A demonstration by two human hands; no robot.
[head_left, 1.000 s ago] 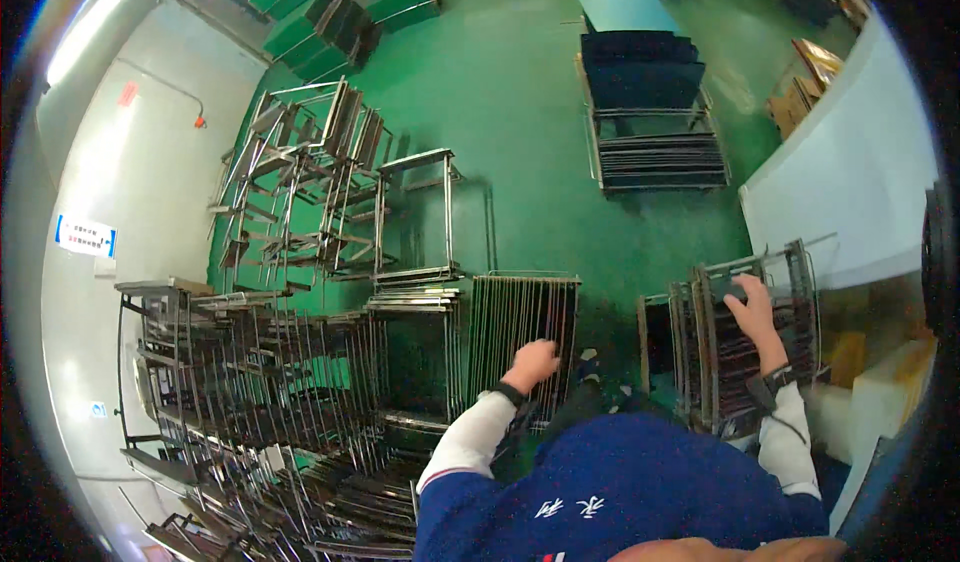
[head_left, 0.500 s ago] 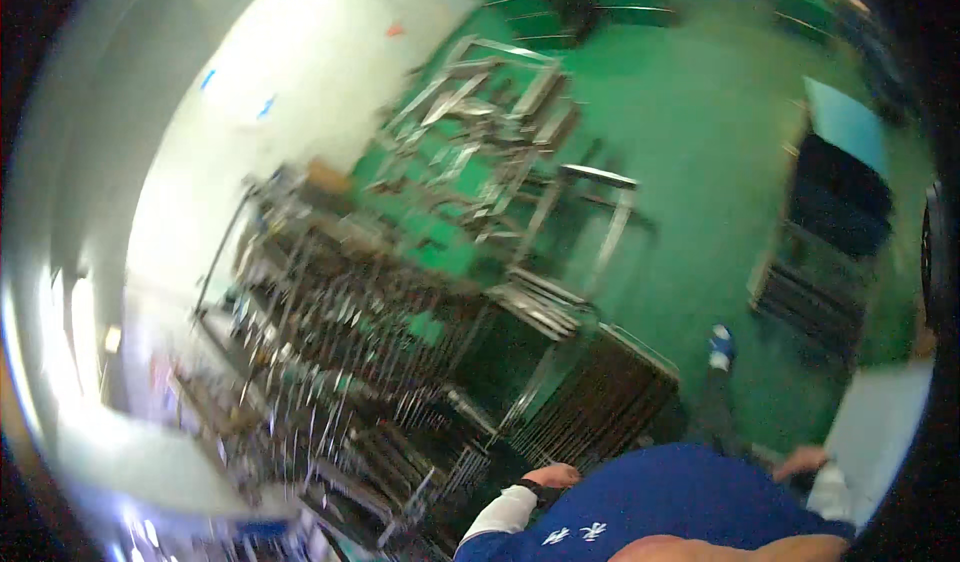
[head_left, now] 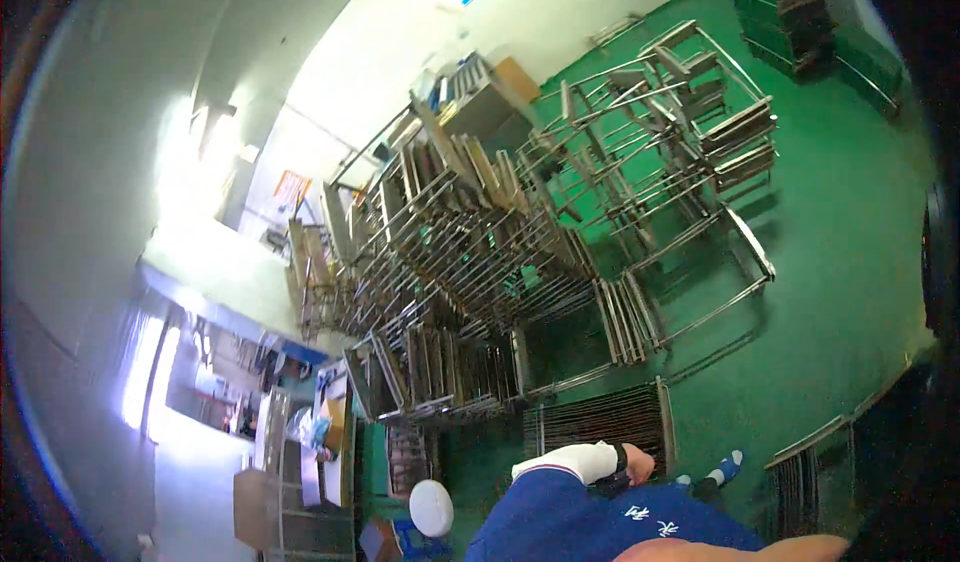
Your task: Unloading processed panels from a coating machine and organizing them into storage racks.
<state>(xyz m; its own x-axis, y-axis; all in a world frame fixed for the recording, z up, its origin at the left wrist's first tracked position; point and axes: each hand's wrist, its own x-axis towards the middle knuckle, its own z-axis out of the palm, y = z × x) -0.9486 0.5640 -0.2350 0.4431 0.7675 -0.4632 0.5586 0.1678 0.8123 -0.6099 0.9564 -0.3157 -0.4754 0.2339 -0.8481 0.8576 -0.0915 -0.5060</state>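
Note:
My left hand [head_left: 638, 464] hangs in front of my body at the lower edge, with a white sleeve [head_left: 570, 460] and a dark band [head_left: 621, 459] at the wrist. It is small and partly blurred, so whether the fingers are curled or straight does not show. No held thing can be made out. Nearest to it stands a low dark rack of closely spaced slats [head_left: 590, 417], though I cannot tell whether they touch. My right hand is out of sight. A blue-and-white shoe [head_left: 733, 465] shows on the green floor below.
Metal racks crowded with thin frames [head_left: 470, 232] fill the middle, and more bare metal frames [head_left: 690, 122] stand behind. A slatted rack [head_left: 808, 482] is at right. A round white stool seat [head_left: 431, 508], a cardboard box [head_left: 255, 507] and a shelf unit [head_left: 310, 522] are at lower left.
The view has turned left, so the racks sit further right, and the stool and boxes have come in. My right hand has left the picture. My left forearm now lies across my body.

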